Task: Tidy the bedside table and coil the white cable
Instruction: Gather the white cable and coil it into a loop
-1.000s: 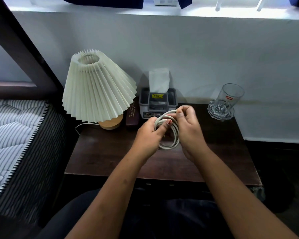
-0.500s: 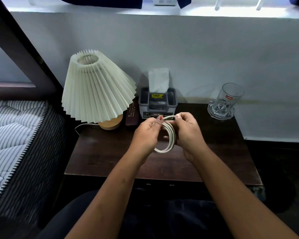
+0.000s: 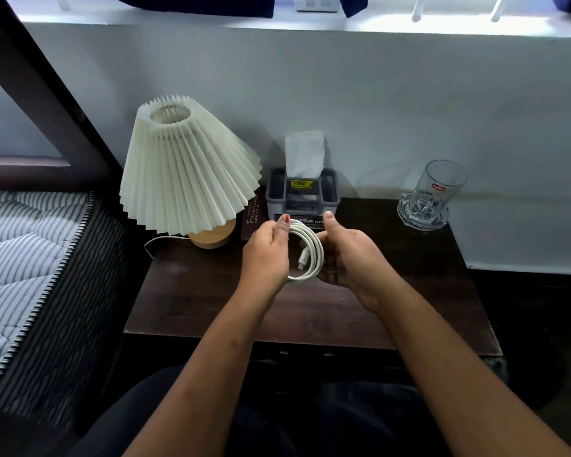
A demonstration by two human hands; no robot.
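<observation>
Compared with a second ago, the winding looks finished. Then the fingers of both hands were bunched at the top of the loop, feeding the end through; now they have drawn apart, and the white cable (image 3: pixel 312 247) hangs between them as a closed coil, held in the air just above the middle of the counter (image 3: pixel 211 291) and not touching it. One connector end now lies loose across the inside of the loop. The left hand (image 3: pixel 266 249) grasps the coil's upper left with its thumb pressed on top. The right hand (image 3: pixel 350 255) curls its fingers around the right side from behind, its thumb lifted clear. I judge that the coiling half of the task is nearly done: what remains is securing that free end and setting the coil down somewhere neat. Counted: one cable in several stacked turns, with one connector in sight; two hands, both on it. On the counter stand one pleated lamp (image 3: pixel 185 173), one grey tissue holder (image 3: pixel 302 196) with one tissue standing up, and one dark case (image 3: pixel 252 216) between the two. At the far right corner there is one drinking glass (image 3: pixel 442 186) on one glass coaster (image 3: pixel 422 214). One striped mattress (image 3: pixel 20 242) lies to the left.
</observation>
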